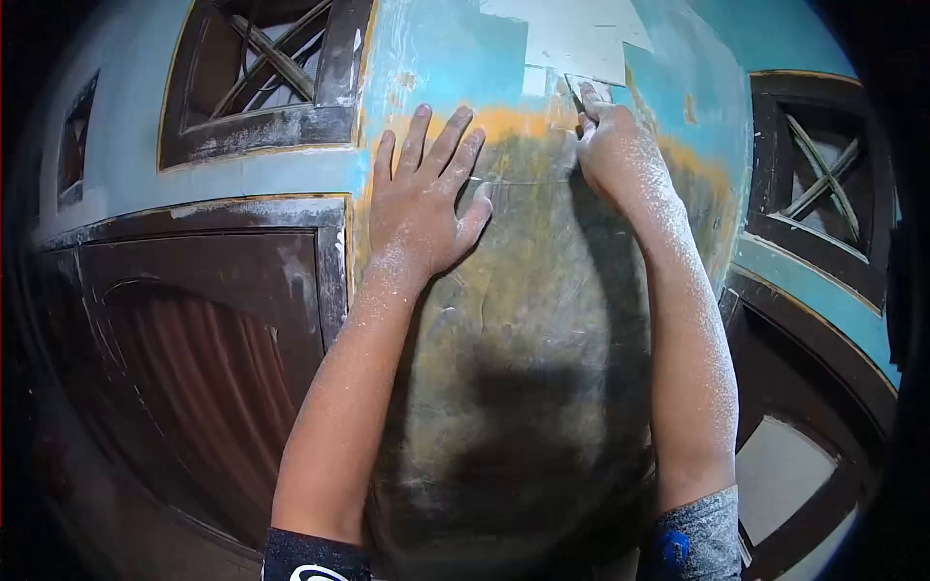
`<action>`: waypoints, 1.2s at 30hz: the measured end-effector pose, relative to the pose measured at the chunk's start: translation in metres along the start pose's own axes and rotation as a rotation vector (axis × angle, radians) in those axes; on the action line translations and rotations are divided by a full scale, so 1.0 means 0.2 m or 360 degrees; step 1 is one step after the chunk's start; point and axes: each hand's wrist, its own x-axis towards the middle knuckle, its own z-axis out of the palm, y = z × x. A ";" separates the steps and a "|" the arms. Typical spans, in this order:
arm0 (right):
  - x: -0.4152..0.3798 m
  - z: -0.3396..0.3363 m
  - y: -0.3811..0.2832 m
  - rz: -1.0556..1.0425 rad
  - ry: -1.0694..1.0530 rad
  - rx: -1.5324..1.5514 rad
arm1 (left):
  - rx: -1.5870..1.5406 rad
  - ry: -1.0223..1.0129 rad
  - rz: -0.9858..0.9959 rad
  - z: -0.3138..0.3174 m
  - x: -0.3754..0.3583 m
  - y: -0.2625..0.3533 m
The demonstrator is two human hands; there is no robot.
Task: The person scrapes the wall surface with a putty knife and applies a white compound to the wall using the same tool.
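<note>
The scraper (573,89), only partly seen, is gripped in the right hand (612,145) and pressed against the wall (542,320) at the edge of the pale bare patch (581,34), where blue paint (446,48) has come off. The left hand (423,198) is laid flat on the wall beside it, fingers spread, holding nothing. Both hands are dusted with white powder. A dark wooden door (194,339) is seen at the left and a carved window frame (262,77) above it.

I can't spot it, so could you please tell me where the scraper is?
In the head view, the scraper is gripped in the right hand, against the wall's peeling blue paint.
</note>
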 end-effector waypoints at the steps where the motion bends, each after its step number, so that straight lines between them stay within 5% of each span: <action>1: 0.00 0.01 0.01 -0.0006 0.0015 -0.0025 | -0.0009 0.0010 0.0006 0.00 0.00 0.00; 36: -0.02 0.04 -0.09 0.0027 0.0189 0.0104 | -0.0041 0.0009 -0.0007 -0.01 0.00 0.01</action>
